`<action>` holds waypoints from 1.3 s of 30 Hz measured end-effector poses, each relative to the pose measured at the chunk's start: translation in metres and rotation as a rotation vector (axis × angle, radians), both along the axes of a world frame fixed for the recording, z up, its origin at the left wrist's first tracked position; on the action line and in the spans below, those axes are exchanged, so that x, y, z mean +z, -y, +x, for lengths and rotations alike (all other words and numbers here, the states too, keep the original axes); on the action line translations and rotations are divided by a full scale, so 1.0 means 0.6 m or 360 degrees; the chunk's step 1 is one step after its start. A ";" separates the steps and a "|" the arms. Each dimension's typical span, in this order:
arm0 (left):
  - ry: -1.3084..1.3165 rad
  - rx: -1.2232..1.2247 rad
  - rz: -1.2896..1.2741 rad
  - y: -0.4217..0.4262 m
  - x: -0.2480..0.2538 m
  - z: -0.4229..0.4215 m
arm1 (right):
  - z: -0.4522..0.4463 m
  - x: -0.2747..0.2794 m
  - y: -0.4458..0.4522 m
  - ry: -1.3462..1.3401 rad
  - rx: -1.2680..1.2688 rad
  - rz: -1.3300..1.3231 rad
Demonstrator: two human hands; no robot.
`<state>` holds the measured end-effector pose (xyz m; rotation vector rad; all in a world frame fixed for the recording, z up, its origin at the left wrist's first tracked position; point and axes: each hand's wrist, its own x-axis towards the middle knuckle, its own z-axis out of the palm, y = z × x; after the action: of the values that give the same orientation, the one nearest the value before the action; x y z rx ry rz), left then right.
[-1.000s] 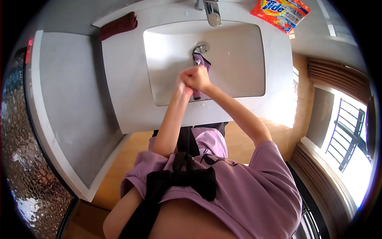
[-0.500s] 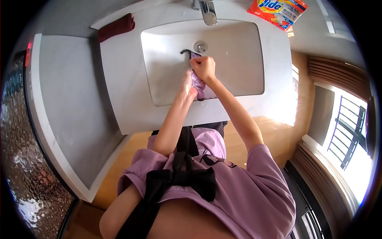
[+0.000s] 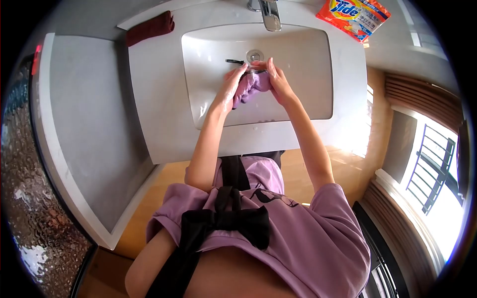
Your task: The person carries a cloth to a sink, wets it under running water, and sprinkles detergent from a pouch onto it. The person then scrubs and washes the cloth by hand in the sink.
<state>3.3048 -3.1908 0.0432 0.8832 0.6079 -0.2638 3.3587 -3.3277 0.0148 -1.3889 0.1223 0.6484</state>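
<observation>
Over the white sink (image 3: pixel 303 74), a bunched purple cloth with dark trim (image 3: pixel 252 85) hangs between my two hands. My left hand (image 3: pixel 232 88), wet and streaked with suds, grips its left side. On the other side my right hand (image 3: pixel 279 83) has hold of it, fingers and thumb pointing toward the faucet. A dark strap (image 3: pixel 234 61) trails from near my left hand onto the basin floor, left of the round drain (image 3: pixel 255 56). The palms and the cloth's inner folds are partly hidden.
A chrome faucet (image 3: pixel 271 17) stands at the sink's far rim. On the white counter (image 3: pixel 154 99) a folded dark red towel (image 3: pixel 150 29) lies at far left, and an orange Tide packet (image 3: pixel 354 17) at far right.
My right hand has turned from a fist on top of the cloth to holding its right side. The cloth has gone from stretched lengthwise to bunched between both hands, nearer the drain.
</observation>
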 end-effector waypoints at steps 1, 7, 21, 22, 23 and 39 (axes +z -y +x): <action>0.0074 -0.0052 0.0095 -0.005 0.008 0.001 | -0.008 0.008 0.003 0.0016 0.0046 0.0197; 0.0255 -0.0295 0.1076 -0.017 -0.046 -0.005 | 0.004 0.024 0.023 -0.0088 0.0404 -0.0177; -0.0133 0.0577 -0.0654 0.072 -0.022 -0.020 | -0.056 0.058 -0.052 0.1987 -0.0002 -0.0827; -0.0296 0.0287 -0.0330 0.061 0.012 -0.010 | -0.035 0.051 -0.056 0.1633 -0.0178 -0.0938; -0.0261 0.0321 -0.0178 0.062 0.009 -0.005 | -0.016 0.045 -0.058 0.1271 -0.0350 -0.1034; -0.0357 0.0573 -0.0280 0.058 -0.015 -0.025 | -0.062 0.016 -0.069 0.0977 -0.0094 -0.0733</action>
<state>3.2899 -3.2258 0.0341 0.5650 0.9243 -0.0883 3.3212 -3.2860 0.0246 -1.9637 -0.1893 0.1199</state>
